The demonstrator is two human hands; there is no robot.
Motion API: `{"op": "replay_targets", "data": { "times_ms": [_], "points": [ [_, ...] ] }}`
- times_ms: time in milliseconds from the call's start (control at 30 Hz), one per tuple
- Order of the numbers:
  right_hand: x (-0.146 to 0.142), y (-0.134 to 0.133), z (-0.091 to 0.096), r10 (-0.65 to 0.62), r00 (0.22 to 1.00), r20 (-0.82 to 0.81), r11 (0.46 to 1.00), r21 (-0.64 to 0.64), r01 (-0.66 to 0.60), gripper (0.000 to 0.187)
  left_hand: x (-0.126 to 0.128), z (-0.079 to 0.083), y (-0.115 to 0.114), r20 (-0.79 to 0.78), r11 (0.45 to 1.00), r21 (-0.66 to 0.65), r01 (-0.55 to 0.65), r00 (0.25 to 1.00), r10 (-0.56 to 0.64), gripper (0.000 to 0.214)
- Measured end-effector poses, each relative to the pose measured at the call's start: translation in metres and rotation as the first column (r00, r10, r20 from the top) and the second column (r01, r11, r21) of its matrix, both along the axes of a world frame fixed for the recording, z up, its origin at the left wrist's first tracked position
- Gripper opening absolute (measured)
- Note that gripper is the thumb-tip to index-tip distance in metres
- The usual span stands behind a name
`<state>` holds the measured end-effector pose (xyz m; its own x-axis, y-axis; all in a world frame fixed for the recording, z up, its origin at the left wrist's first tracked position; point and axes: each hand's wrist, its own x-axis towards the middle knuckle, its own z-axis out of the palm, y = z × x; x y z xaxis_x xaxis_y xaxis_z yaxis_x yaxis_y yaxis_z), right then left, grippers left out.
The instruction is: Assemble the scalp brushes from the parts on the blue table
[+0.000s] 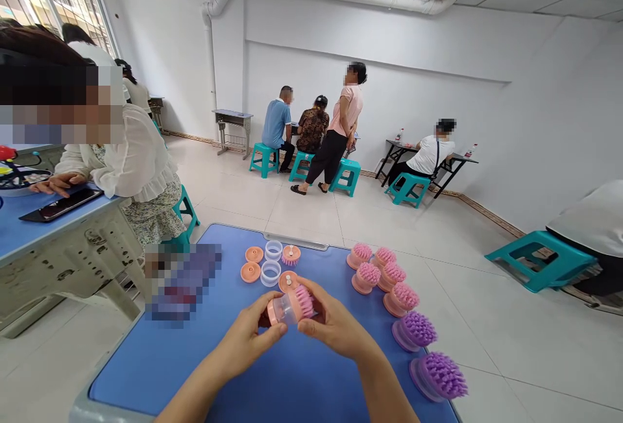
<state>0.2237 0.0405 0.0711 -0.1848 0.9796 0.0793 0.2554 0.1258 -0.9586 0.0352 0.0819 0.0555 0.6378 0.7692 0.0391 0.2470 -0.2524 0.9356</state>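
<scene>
Between both hands, above the blue desk, is a pink scalp brush (288,307) with a clear middle, tilted on its side. My left hand (253,332) is closed on its smooth pink end. My right hand (333,322) grips the end with the pink bristles. Just beyond lie orange-pink round caps (250,272), two clear rings (270,273) and two bristle heads (291,254) turned with their white posts up; one is partly hidden behind the held brush.
Whole pink brushes (366,277) and two purple brushes (438,376) line the right side of the blue desk (195,364). A blurred-out flat object (185,287) lies at its left. A person (141,170) leans over the neighbouring desk; others sit on teal stools (540,259).
</scene>
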Motion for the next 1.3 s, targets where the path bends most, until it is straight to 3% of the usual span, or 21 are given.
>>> {"op": "replay_targets", "data": {
  "times_ms": [100,167,267,467,600,700,867,1067,1167,1300],
  "points": [
    [0.003,0.0,0.001,0.008,1.0,-0.014,1.0,-0.007,-0.008,0.045,-0.001,-0.006,0.002,0.023,1.0,0.004,0.009,1.0,-0.009,0.046],
    [0.002,0.002,-0.002,-0.077,0.996,0.047,0.996,-0.049,0.08,0.03,-0.002,-0.01,0.002,0.029,0.999,0.048,-0.004,1.0,0.003,0.051],
    [0.001,0.005,-0.006,-0.16,0.982,0.099,0.98,-0.1,0.17,0.04,-0.001,-0.008,0.001,0.006,0.994,0.104,-0.039,0.999,0.038,0.049],
    [0.006,0.0,0.0,0.03,0.994,-0.101,0.999,-0.023,-0.033,0.054,0.0,0.004,-0.001,-0.046,0.999,0.016,-0.037,0.998,0.038,0.044],
    [0.005,0.004,-0.006,-0.071,0.996,-0.048,0.995,-0.077,0.067,0.031,0.0,-0.003,0.001,0.006,0.997,0.064,-0.039,0.999,0.039,0.049],
    [0.003,0.006,-0.009,-0.113,0.994,-0.004,0.988,-0.108,0.112,0.035,0.001,-0.004,0.001,-0.014,0.995,0.074,-0.071,0.997,0.072,0.047],
    [0.005,0.001,-0.003,0.016,0.995,-0.097,1.0,-0.024,-0.019,0.057,0.002,0.005,-0.001,-0.039,0.997,0.032,-0.071,0.997,0.072,0.043],
    [0.002,0.005,-0.008,-0.094,0.995,0.022,0.994,-0.057,0.095,0.029,0.002,0.0,-0.001,-0.023,0.995,0.074,-0.068,0.997,0.07,0.047],
    [0.001,0.006,-0.009,-0.093,0.996,0.014,0.993,-0.078,0.094,0.035,0.003,-0.003,-0.001,-0.056,0.993,0.094,-0.077,0.995,0.083,0.046],
    [0.004,0.002,-0.004,0.018,0.99,-0.138,0.998,-0.063,-0.027,0.052,0.005,-0.004,0.0,0.02,0.995,0.071,-0.073,0.997,0.072,0.047]
  ]
}}
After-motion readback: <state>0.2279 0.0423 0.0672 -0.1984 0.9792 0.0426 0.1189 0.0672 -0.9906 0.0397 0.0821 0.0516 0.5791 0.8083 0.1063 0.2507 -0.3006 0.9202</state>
